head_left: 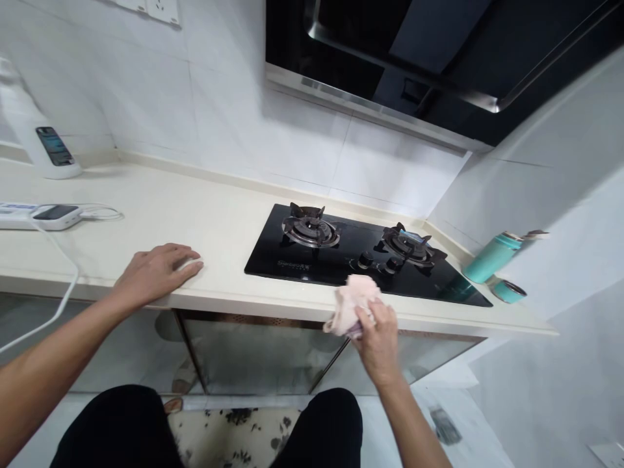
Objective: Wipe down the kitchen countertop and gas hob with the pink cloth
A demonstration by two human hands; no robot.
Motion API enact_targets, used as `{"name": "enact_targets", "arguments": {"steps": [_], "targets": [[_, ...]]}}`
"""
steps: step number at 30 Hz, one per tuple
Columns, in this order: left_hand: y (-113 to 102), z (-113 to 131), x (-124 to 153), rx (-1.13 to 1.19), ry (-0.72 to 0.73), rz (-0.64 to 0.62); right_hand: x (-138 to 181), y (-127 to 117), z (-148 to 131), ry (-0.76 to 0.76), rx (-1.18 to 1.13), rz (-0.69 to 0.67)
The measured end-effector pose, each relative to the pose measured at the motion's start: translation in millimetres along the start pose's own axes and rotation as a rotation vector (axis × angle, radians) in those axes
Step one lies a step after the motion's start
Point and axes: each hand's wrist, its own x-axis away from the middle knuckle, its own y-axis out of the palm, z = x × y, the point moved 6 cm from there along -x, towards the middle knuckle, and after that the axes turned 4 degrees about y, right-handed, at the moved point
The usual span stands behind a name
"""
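Note:
A crumpled pale pink cloth (351, 304) is gripped in my right hand (379, 338) at the front edge of the counter. Just behind it lies a black glass gas stove (312, 265) with two burners and two knobs; the cloth overlaps the near edge of the glass in view, and I cannot tell if they touch. My left hand (158, 273) rests on the cream countertop (214, 227), left of the stove, fingers stretched out and holding nothing.
A white spray bottle (36, 136) and a white power strip (49, 218) with a cable are at the left. A teal flask (492, 257) and a small teal cup (508, 292) stand right of the stove. Above hangs a black range hood (351, 58). Cabinet doors (258, 357) are below.

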Motion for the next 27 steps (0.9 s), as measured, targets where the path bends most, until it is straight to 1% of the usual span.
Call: {"name": "enact_targets", "arguments": {"steps": [3,6,8,10,13,15,16,18,19,21,22,24,25,27], "targets": [[0.0,0.5,-0.8,-0.011,-0.011,-0.014,22.0,-15.7,82.5,0.119,0.096,-0.081],[1.2,-1.6,-2.0,-0.027,-0.015,-0.009,43.3,-35.0,165.4,0.245,0.202,-0.098],[2.2,-3.8,-2.7,-0.039,-0.029,0.008,56.4,-50.4,216.3,0.320,0.268,-0.106],[2.8,-5.7,-3.1,-0.045,-0.046,0.028,67.9,-68.1,264.6,0.428,0.352,-0.133],[3.9,-6.7,-3.2,-0.048,-0.063,0.033,79.8,-95.7,330.0,0.643,0.461,-0.207],[3.8,-5.7,-2.9,-0.042,-0.069,0.029,82.1,-106.3,361.6,0.737,0.457,-0.304],[3.3,-4.8,-2.5,-0.035,-0.075,0.028,81.5,-109.0,371.8,0.760,0.442,-0.347],[1.3,-2.1,-1.8,-0.016,-0.090,0.030,76.7,-111.2,378.9,0.751,0.427,-0.387],[0.0,-0.3,-1.5,-0.002,-0.096,0.033,73.1,-111.2,375.7,0.731,0.435,-0.378],[-2.5,4.3,-1.4,0.035,-0.102,0.032,65.7,-106.4,356.5,0.669,0.457,-0.375],[-3.8,6.9,-1.4,0.059,-0.103,0.032,61.9,-101.4,341.1,0.630,0.468,-0.390],[-6.4,11.1,-1.1,0.106,-0.113,0.038,53.4,-87.5,299.6,0.535,0.491,-0.436],[-7.7,12.9,-0.6,0.126,-0.121,0.044,48.1,-79.6,274.1,0.479,0.508,-0.450],[-10.0,16.4,1.5,0.164,-0.132,0.061,34.6,-63.8,215.4,0.354,0.550,-0.436]]}}
